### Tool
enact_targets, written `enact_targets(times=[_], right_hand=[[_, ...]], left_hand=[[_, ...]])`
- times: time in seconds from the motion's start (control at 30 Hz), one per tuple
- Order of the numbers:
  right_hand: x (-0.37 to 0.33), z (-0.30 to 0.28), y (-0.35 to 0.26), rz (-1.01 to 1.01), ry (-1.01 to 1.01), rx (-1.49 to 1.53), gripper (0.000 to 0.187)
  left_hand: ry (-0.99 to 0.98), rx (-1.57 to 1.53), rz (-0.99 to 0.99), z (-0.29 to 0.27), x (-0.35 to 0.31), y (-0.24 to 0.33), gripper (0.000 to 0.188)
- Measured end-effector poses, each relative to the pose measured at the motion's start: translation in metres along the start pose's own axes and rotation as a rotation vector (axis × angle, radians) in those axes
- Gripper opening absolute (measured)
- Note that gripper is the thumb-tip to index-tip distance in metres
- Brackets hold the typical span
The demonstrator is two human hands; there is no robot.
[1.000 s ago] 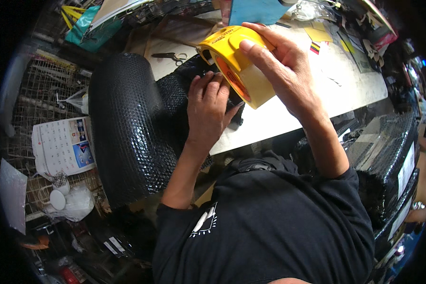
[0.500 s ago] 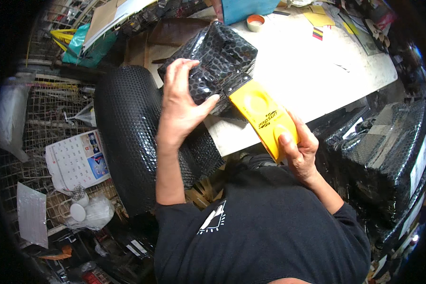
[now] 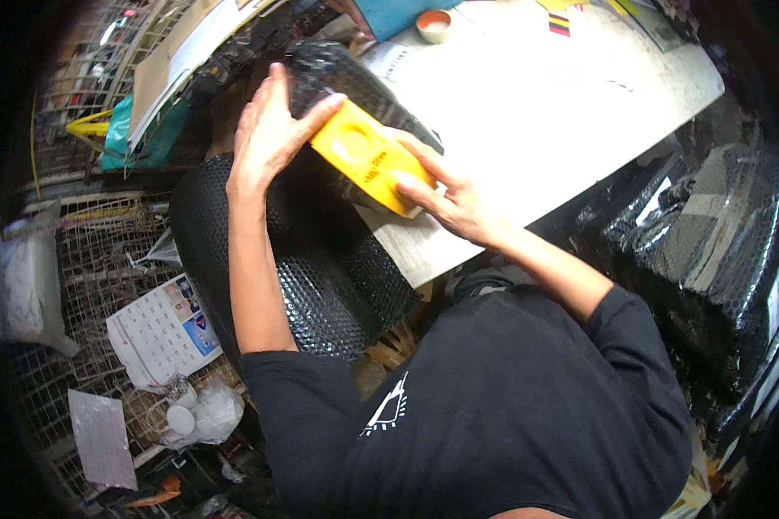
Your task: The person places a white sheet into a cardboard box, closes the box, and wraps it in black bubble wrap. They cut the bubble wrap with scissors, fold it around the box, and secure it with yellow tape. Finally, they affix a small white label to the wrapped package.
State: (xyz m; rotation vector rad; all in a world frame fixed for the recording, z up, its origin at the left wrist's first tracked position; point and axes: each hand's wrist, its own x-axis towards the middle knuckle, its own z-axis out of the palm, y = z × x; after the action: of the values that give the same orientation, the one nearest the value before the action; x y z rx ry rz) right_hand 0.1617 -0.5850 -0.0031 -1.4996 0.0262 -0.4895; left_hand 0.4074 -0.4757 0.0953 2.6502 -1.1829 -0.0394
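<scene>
My right hand (image 3: pixel 446 192) grips a flat yellow tape dispenser (image 3: pixel 359 154), thumb on its upper face and fingers around its far edge. The dispenser is tilted against the near side of a parcel (image 3: pixel 342 76) wrapped in black bubble wrap, at the left end of the white table (image 3: pixel 511 138). On the parcel's left side is my left hand (image 3: pixel 268 138), fingers stretched out and thumb reaching to the dispenser's upper end. The dispenser's cutting end is hidden, and so is any tape. The parcel is slightly blurred.
A large sheet of black bubble wrap (image 3: pixel 312 290) hangs off the table's near left edge. Bigger wrapped parcels (image 3: pixel 705 233) are stacked at the right. A small orange-rimmed pot (image 3: pixel 434 28) stands at the back. A wire mesh with a calendar (image 3: pixel 151 333) is at the left.
Both hands have moved up and to the left. The dispenser has come from the parcel's right corner across its near side. My left hand's fingers have straightened.
</scene>
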Motion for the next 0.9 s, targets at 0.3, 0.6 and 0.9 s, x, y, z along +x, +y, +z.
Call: enact_targets(times=[0.3,0.6,0.9], right_hand=[[0.043,-0.029,0.19,0.594,0.345,0.154,0.064],[-0.022,-0.069,0.109,0.744,0.295,-0.444,0.063],[-0.115,-0.117,0.01,0.943,0.589,-0.321,0.05]], left_hand=[[0.098,-0.107,-0.042,-0.011,-0.007,-0.051,0.11],[-0.149,-0.456,-0.129,-0.004,0.0,-0.048,0.091],[-0.338,-1.043,-0.281,0.171,-0.041,-0.019,0.061]])
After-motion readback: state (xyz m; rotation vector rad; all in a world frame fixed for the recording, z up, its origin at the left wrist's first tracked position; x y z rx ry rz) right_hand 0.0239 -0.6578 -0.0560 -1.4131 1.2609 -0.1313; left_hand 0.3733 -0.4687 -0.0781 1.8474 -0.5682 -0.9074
